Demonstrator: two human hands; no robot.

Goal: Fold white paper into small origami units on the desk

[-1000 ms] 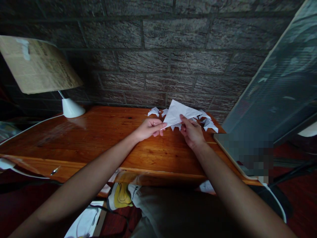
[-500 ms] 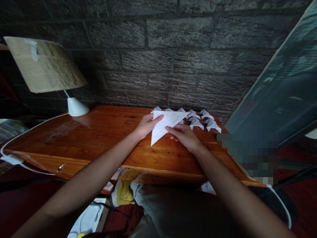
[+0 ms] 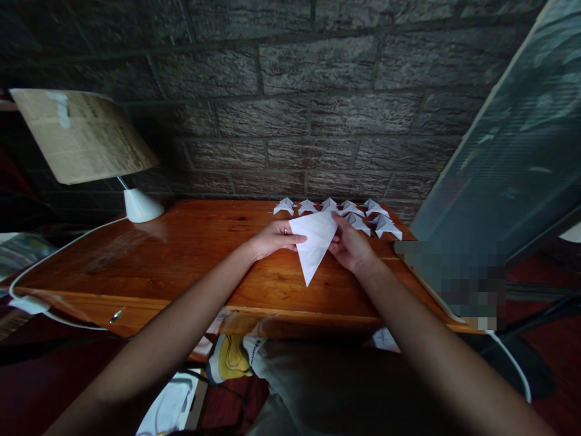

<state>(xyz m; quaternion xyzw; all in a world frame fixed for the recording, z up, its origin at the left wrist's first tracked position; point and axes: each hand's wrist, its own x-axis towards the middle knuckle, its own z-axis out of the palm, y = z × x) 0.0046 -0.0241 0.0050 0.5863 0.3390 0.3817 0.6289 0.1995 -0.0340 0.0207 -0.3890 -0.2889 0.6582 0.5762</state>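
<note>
A white paper folded into a triangle (image 3: 313,243) is held over the wooden table (image 3: 190,254), its sharp tip pointing toward me. My left hand (image 3: 272,238), a ring on one finger, pinches the paper's upper left edge. My right hand (image 3: 349,245) grips its upper right edge, fingers closed partly behind the sheet. Several small folded white paper figures (image 3: 345,213) stand in rows on the table just beyond my hands, near the brick wall.
A desk lamp with a paper-covered shade (image 3: 84,136) and white base (image 3: 141,206) stands at the table's far left, its white cable (image 3: 54,245) trailing along the left edge. A tilted dark panel (image 3: 512,139) rises at the right. Clothes lie below the table's front edge.
The triangle has been turned in my hands: its tip, pointing lower left half a second ago, now points down toward me. Both hands shifted their grip to its upper edges.
</note>
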